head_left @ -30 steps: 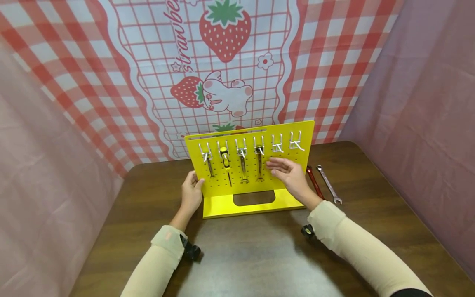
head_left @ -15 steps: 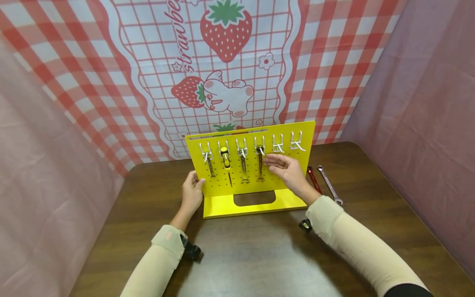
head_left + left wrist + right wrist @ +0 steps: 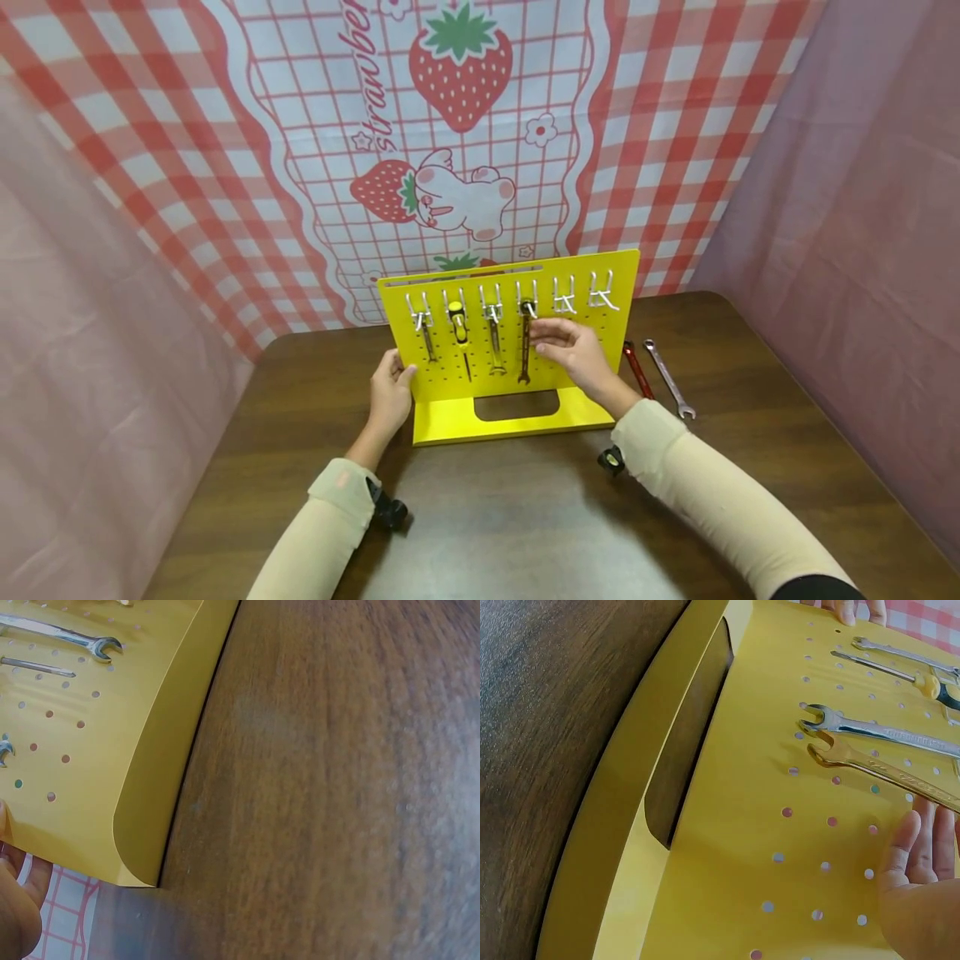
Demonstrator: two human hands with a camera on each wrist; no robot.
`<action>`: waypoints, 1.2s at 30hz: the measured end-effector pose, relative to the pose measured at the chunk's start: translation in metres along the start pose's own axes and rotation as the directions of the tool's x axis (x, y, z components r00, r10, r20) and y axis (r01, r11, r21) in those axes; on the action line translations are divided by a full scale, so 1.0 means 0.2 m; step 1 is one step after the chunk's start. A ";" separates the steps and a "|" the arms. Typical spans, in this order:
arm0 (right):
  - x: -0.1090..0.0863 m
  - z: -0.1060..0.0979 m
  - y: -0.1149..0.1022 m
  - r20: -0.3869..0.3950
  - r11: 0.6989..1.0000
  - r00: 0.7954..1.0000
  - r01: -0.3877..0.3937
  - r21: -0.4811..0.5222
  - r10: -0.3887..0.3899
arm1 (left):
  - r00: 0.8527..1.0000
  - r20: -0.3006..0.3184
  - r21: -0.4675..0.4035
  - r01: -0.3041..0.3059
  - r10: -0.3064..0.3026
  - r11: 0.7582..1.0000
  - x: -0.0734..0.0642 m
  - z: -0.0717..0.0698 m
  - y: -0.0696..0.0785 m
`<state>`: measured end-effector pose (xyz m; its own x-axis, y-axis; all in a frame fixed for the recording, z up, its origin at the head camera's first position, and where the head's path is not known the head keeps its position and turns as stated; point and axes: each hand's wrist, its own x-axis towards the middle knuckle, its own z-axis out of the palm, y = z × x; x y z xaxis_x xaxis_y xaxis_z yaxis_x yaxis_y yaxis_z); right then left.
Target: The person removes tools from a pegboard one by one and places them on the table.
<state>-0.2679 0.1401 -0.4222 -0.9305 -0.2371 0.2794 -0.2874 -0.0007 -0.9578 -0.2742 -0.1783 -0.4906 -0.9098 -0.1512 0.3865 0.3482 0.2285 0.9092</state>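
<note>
A yellow pegboard stand [image 3: 442, 421] is upright on the table. My left hand [image 3: 390, 400] grips its left edge, thumb in front and fingers behind. At the fourth hook hangs a combination wrench [image 3: 525, 352], which looks golden in the right wrist view. My right hand [image 3: 577, 358] has its fingertips at the side of this wrench's shaft; in the right wrist view its fingers [image 3: 922, 855] are extended and the thumb stands apart. Left of it hang another wrench [image 3: 495, 348], a yellow-black screwdriver [image 3: 458, 323] and a smaller wrench [image 3: 427, 335].
Two bare white hooks [image 3: 602, 292] are at the board's right end. Right of the stand, a red wrench [image 3: 637, 368] and a silver wrench [image 3: 670, 379] lie on the wooden table [image 3: 495, 517]. A strawberry-print cloth [image 3: 465, 192] hangs behind.
My right hand has moved slightly left to the fourth wrench's shaft. That wrench's lower end has shifted down and a little left in view. The left hand keeps its grip on the board.
</note>
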 end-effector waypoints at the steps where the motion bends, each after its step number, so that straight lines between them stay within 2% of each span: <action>1: 0.00 0.00 0.00 -0.002 1.000 1.000 -0.004 -0.006 0.004 | 1.000 -0.004 -0.003 -0.004 0.004 1.000 0.00 0.00 -0.01; 9: -0.01 0.01 0.04 0.000 0.994 0.998 -0.062 -0.091 0.062 | 0.999 -0.017 0.027 -0.044 0.044 0.999 0.00 0.00 -0.02; 11: -0.01 0.02 0.05 0.010 0.992 0.997 -0.069 -0.109 0.071 | 0.999 -0.016 0.034 -0.036 0.037 0.999 0.00 0.00 -0.02; 13: -0.02 0.03 0.04 0.016 0.990 0.997 -0.079 -0.116 0.082 | 0.999 -0.011 0.047 -0.040 0.040 0.998 -0.01 0.00 0.03; 17: -0.02 0.05 0.04 0.002 0.990 0.995 -0.099 -0.098 0.099 | 0.999 -0.007 0.051 -0.035 0.036 0.998 -0.01 0.00 0.04; 21: -0.01 0.06 0.05 -0.023 0.991 0.995 -0.097 -0.087 0.096 | 0.999 -0.014 0.028 -0.030 0.031 0.999 0.00 0.00 -0.01; 36: -0.04 0.05 0.01 -0.011 0.994 0.999 -0.037 -0.103 0.036 | 1.000 -0.009 0.012 -0.005 0.005 1.000 0.01 0.01 -0.02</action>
<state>-0.2582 0.1333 -0.4263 -0.9428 -0.2261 0.2451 -0.2743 0.1082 -0.9555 -0.2777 -0.1785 -0.4939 -0.9062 -0.1583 0.3922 0.3498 0.2407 0.9054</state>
